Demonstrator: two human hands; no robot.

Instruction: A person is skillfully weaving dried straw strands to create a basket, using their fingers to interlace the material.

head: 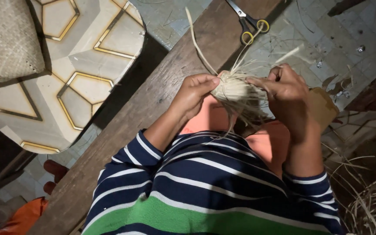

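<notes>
The pale, dry bundle of woven straw strips (236, 93) sits between both hands above the lap: the left hand (195, 93) pinches its left edge, the right hand (286, 89) grips its right side, loose strands trailing downward

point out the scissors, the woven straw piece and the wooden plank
scissors (250, 27), head view, on the yellow-rimmed handles
woven straw piece (236, 93), head view, on its woven middle between both hands
wooden plank (153, 104), head view, on its bare top

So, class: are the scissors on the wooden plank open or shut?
Shut: the scissors lie with blades together and yellow-lined handle loops side by side on the plank.
</notes>
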